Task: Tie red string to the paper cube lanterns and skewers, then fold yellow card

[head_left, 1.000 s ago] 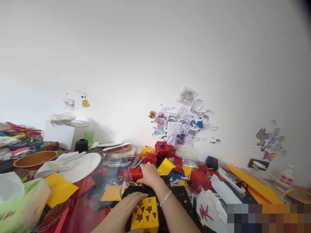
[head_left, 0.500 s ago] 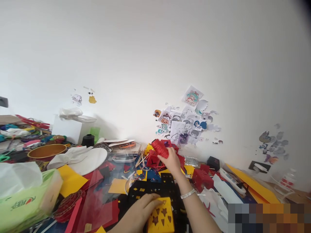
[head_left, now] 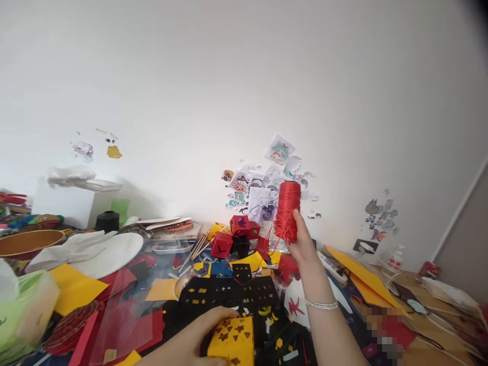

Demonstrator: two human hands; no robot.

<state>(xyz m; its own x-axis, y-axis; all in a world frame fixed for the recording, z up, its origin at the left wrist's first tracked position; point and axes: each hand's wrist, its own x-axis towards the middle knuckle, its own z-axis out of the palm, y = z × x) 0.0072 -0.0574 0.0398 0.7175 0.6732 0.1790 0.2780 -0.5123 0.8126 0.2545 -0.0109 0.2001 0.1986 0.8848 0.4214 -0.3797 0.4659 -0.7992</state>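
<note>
In my raised right hand (head_left: 302, 236) is a spool of red thread (head_left: 287, 211), held upright in front of the wall drawings, with loose strands trailing from its lower left. My left hand (head_left: 208, 330) grips a yellow paper box (head_left: 233, 341) by its left side, low in the view. Stars and triangles are cut into the box's faces. Beyond it lies a black sheet of paper (head_left: 229, 291) with rows of cut holes. Small red paper boxes (head_left: 221, 245) stand at the back near the wall.
A green tissue pack (head_left: 32, 310), a white paper plate (head_left: 120, 251) and a gold-rimmed bowl (head_left: 32, 239) crowd the left. Wooden sticks (head_left: 195, 252) lie behind the black sheet. To the right are yellow card (head_left: 358, 277) and a red-labelled bottle (head_left: 395, 259). Paper scraps cover the table.
My right hand has lifted the red thread spool away from the red boxes and turned it upright. The view has swung right. My left hand still holds the yellow box.
</note>
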